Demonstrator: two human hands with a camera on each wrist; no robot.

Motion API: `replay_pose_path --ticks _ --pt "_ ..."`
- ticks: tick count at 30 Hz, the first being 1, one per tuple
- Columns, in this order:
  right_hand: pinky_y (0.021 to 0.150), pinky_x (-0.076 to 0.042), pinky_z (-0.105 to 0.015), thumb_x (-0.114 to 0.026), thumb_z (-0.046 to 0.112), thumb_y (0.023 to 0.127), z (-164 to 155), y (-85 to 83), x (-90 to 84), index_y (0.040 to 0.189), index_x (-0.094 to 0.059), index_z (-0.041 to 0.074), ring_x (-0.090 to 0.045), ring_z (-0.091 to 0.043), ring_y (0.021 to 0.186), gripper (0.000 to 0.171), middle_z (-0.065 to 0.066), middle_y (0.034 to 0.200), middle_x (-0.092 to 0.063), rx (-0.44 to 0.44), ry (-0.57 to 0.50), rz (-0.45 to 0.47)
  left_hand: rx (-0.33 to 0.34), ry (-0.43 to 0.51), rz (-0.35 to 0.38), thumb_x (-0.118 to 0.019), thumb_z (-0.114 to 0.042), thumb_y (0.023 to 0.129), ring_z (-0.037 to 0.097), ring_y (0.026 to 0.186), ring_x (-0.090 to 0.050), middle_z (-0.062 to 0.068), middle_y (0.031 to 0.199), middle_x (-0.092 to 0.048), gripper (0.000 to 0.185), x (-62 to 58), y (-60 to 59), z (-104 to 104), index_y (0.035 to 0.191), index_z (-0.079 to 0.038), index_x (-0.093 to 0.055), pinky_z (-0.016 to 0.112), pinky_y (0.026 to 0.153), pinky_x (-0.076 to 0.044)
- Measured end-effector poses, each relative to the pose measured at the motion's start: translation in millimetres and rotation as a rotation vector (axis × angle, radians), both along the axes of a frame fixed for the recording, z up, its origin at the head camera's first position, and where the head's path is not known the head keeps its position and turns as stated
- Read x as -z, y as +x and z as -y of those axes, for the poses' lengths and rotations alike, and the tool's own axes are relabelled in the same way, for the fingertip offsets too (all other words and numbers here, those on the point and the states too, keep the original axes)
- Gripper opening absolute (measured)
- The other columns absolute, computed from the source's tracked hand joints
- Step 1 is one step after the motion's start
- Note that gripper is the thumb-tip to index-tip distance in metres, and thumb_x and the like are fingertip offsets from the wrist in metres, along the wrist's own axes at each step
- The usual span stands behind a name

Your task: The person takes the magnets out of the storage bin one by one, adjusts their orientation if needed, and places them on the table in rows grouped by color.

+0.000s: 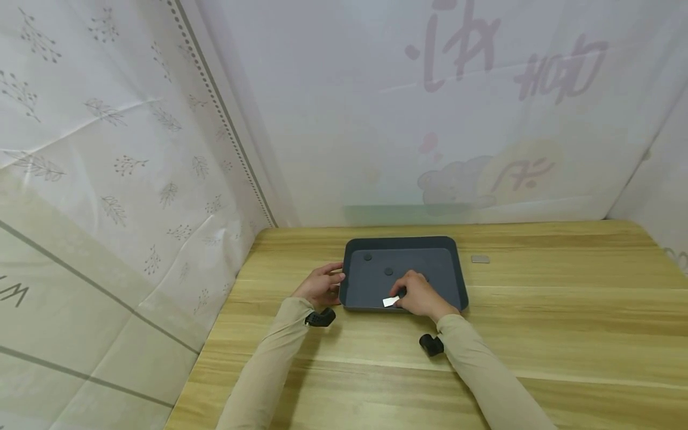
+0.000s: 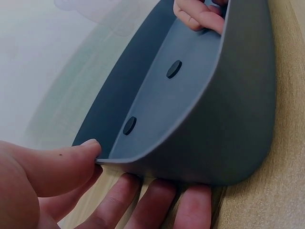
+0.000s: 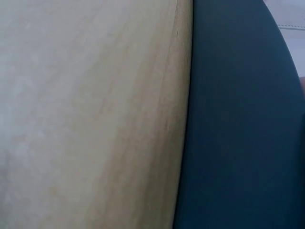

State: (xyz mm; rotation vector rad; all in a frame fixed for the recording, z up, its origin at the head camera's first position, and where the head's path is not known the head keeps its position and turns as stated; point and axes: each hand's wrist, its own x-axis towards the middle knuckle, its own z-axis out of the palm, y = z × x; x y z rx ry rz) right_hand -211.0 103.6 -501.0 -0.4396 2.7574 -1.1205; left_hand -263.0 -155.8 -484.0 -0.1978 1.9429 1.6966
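A dark grey rectangular tray (image 1: 398,257) lies on the table. My left hand (image 1: 321,283) grips its left wall; in the left wrist view the thumb lies at the rim (image 2: 126,162) and the other fingers (image 2: 155,202) are against the outside. Over the front part of the tray, my right hand (image 1: 419,295) pinches a small flat white piece (image 1: 390,301) with a dark part beside it, half hidden by the fingers. Small dark discs (image 1: 368,257) lie on the tray floor, one of them partly behind the right hand. Mostly tray wall (image 3: 238,119) fills the right wrist view.
A small grey rectangular piece (image 1: 481,259) lies on the wooden table (image 1: 564,322) to the right of the tray. Behind the table hangs a printed pale curtain (image 1: 349,119). Black wrist devices (image 1: 432,345) sit at both sleeves.
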Motion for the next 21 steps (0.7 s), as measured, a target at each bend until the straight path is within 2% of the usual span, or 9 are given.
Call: replay_pose_path --ticks 9,16,21 --pt "0.097 -0.035 -0.053 -0.079 0.004 0.076 0.9 -1.7 -1.3 0.083 -0.074 0.013 -0.049 -0.032 0.101 0.012 -0.009 0.096 -0.058 -0.013 0.013 -0.007 -0.001 -0.023 -0.015 -0.054 -0.016 0.1 0.021 0.088 -0.063 0.016 0.135 -0.056 0.048 -2.1 1.5 -0.3 0.146 -0.019 -0.043 0.036 0.069 -0.053" --pt "0.097 -0.034 -0.051 -0.079 0.004 0.076 1.1 -2.1 -3.3 0.08 -0.072 0.011 -0.049 -0.024 0.092 0.01 -0.004 0.085 -0.059 -0.054 0.038 -0.035 0.009 0.022 -0.014 -0.051 -0.012 0.1 0.02 0.088 -0.061 0.019 0.138 -0.051 0.049 -2.6 1.8 -1.6 0.148 -0.015 -0.039 0.034 0.067 -0.05" --pt "0.094 -0.035 -0.049 -0.079 0.006 0.077 0.0 -2.5 -2.2 0.079 -0.071 0.012 -0.048 -0.023 0.091 0.011 -0.004 0.088 -0.057 -0.057 0.047 -0.031 0.011 0.041 -0.001 -0.05 -0.012 0.101 0.021 0.089 -0.06 0.019 0.14 -0.049 0.05 -2.4 1.4 -1.4 0.149 -0.015 -0.038 0.034 0.068 -0.051"
